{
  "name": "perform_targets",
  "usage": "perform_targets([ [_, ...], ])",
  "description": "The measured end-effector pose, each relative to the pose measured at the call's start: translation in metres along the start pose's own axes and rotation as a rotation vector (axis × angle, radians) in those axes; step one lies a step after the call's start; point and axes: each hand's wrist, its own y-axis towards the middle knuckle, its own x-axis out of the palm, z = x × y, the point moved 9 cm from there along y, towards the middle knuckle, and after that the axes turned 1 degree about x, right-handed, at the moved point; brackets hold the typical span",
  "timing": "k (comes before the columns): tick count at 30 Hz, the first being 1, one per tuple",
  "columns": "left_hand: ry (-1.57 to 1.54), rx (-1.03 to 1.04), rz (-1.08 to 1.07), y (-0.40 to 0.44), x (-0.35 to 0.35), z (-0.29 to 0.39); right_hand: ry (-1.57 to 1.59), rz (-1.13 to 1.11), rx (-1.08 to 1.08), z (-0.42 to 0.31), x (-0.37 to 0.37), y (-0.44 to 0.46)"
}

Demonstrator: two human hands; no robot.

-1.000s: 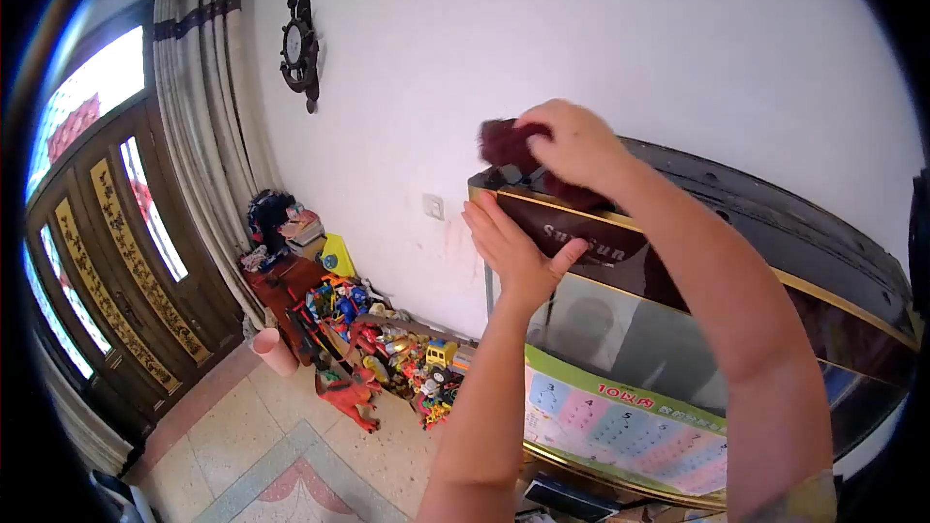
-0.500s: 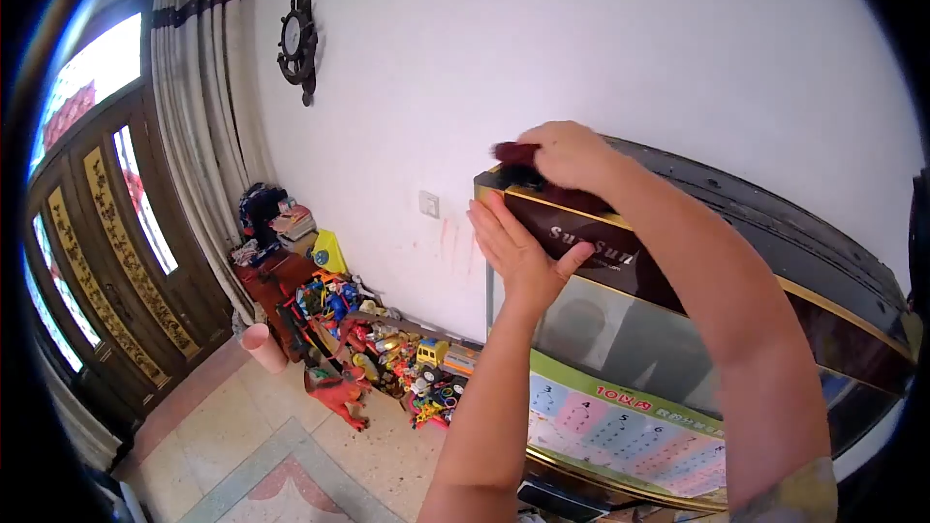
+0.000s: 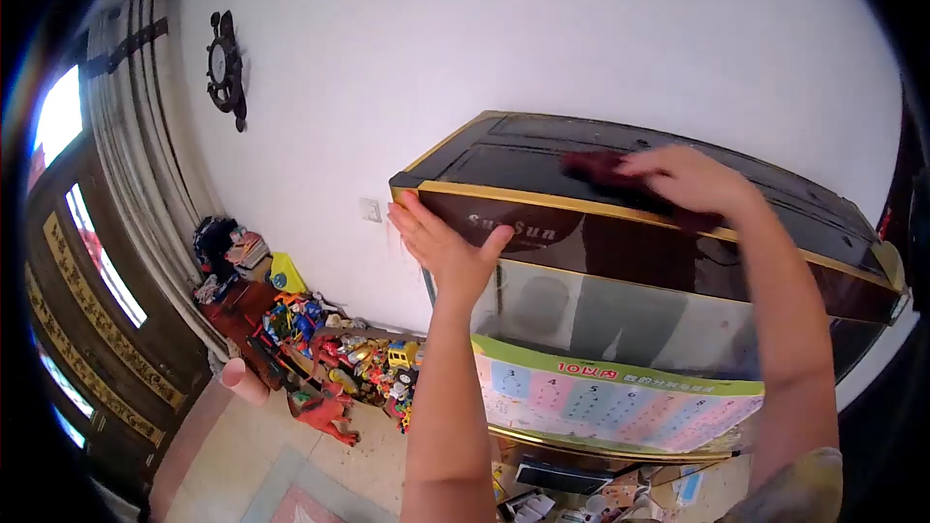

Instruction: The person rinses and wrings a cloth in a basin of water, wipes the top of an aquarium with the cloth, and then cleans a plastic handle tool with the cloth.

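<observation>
A fish tank [image 3: 639, 257] with a dark lid [image 3: 523, 140] and gold trim stands against the white wall. My right hand [image 3: 690, 177] grips a dark red cloth [image 3: 605, 174] that lies against the top of the lid; hand and cloth are slightly blurred. My left hand [image 3: 444, 247] rests open against the dark front panel near its left corner, fingers stretched and thumb apart, covering part of the printed lettering. Below the panel, a number chart [image 3: 620, 402] covers the lower glass.
Several toys [image 3: 339, 339] are heaped along the wall at left, with a red toy dinosaur [image 3: 327, 414] and a pink bin [image 3: 244, 381] on the floor. A ship-wheel clock [image 3: 225, 68] hangs above. Loose items [image 3: 581, 499] lie beneath the tank.
My right hand has moved the cloth from the lid's left corner rightward along the top. My left hand stays on the front panel's left end. The view has shifted right.
</observation>
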Motion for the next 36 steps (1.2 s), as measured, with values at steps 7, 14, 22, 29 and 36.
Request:
perform_targets([
  [7, -0.01, 0.017, 0.005, -0.001, 0.001, 0.002, -0.196, 0.254, 0.394, 0.056, -0.05, -0.108],
  [14, -0.017, 0.053, 0.017, 0.0, 0.001, 0.002, -0.202, 0.052, 0.131, -0.061, 0.036, 0.081],
  [22, 0.011, 0.056, 0.016, 0.0, 0.0, 0.003, -0.033, -0.023, -0.29, -0.117, 0.078, 0.189],
  [29, 0.035, 0.113, 0.032, -0.001, 0.002, 0.002, -0.285, -0.12, 0.624, 0.079, 0.023, 0.1],
  [36, -0.011, 0.067, 0.02, -0.002, 0.002, 0.0, -0.702, -0.154, 0.785, 0.129, -0.047, 0.003],
])
